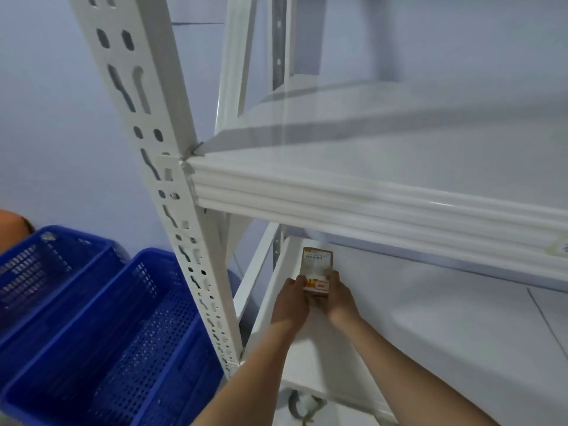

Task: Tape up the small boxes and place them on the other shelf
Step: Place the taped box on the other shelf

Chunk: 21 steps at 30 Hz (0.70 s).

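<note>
Both my hands reach into the lower level of a white metal shelf (430,318). My left hand (290,299) and my right hand (339,295) hold a small white and orange box (316,285) between them, fingers curled on its left and right sides. The box lies low on the shelf board near the left back corner. Directly behind it lies a second small box (316,259) with a printed label on top. No tape is in view.
The shelf's upper board (368,198) overhangs my hands. A perforated white upright post (172,186) stands at the left. Two blue plastic baskets (129,339) sit on the floor left of the shelf. A pale wall is behind.
</note>
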Motion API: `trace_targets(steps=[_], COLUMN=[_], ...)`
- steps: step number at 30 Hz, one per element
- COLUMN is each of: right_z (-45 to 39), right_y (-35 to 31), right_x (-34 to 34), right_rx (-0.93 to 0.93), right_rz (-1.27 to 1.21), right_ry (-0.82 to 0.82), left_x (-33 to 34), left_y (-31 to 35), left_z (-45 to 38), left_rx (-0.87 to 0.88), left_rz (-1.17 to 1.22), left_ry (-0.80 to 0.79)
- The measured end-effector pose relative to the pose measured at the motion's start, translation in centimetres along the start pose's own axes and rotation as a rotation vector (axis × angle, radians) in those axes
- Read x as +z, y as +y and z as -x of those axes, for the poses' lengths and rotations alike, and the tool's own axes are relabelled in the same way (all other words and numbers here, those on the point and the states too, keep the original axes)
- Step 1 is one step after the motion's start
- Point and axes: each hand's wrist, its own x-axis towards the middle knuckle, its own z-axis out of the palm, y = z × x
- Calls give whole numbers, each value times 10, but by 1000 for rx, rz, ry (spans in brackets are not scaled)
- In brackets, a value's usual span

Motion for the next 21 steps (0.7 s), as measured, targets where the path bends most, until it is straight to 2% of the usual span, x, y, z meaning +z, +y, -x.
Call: trace_targets(steps=[3,7,12,17,21], right_z=[0,1,-1,-22,-42], right_y=[-3,0,-3,-9,-15], right_x=[5,19,32,42,42], right_rx=[-37,-116,-132,-256,-318], right_rz=[191,253,286,413,474], right_ry=[90,189,189,195,176], left_x=[6,8,18,13,12], left_y=[-6,-11,-29,-25,-21], left_z=[-4,-1,-7,-21,-43], left_rx=[104,226,262,195,155], left_rz=[-72,-125,-154,-239,-328], left_ry=[73,112,174,139,199])
